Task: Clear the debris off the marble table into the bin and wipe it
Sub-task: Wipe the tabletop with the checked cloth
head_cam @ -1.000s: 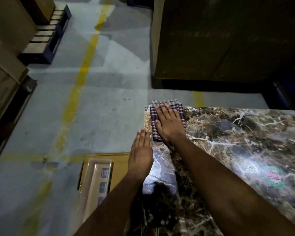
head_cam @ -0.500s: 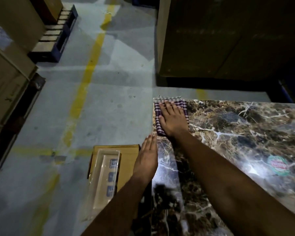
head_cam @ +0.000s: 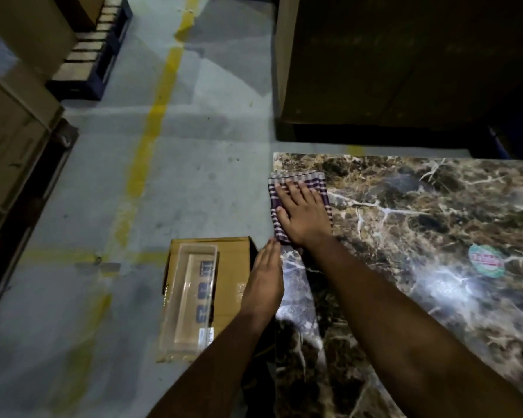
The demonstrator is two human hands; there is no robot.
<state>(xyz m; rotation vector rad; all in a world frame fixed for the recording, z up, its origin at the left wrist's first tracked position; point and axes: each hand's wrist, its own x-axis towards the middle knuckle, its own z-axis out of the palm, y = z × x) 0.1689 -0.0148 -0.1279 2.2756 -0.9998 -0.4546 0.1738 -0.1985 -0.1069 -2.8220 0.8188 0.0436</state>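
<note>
The right hand presses flat, fingers spread, on a checked cloth at the marble desk's far-left corner; the left hand, fingers straight and together, rests against its left edge above a cardboard box on the floor.

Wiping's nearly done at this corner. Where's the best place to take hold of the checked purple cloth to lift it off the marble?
Pinch the checked purple cloth at its far edge from above: that strip lies flat and uncovered beyond the right hand, which presses the rest down.
</note>
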